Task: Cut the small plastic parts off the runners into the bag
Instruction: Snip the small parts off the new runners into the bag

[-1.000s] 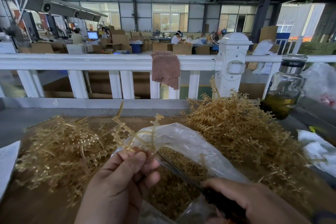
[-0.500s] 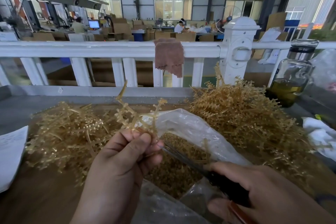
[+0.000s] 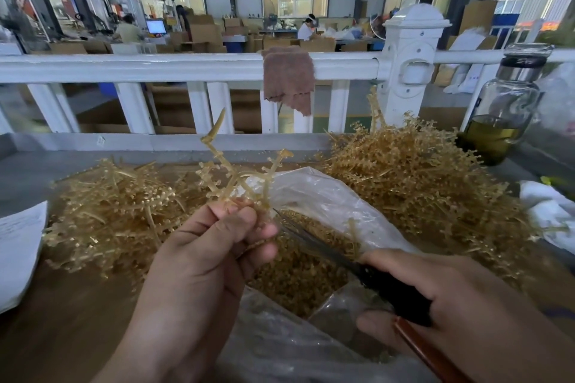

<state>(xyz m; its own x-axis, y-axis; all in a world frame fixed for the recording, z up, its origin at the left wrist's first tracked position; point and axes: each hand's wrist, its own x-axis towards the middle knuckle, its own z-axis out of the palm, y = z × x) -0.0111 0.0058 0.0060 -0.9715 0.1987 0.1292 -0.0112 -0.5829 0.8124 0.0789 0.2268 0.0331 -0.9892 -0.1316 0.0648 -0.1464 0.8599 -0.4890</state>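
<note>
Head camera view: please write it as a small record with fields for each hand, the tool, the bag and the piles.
left hand: pinches a branched runner, held above the bag
right hand: grips scissors by the black handle
scissors: tips close to the runner's lower end
bag: clear plastic, open, holds loose cut parts
left pile: tangled runners beside the bag
right pile: larger heap of runners
other: glass bottle far right; brown cloth on white railing
</note>
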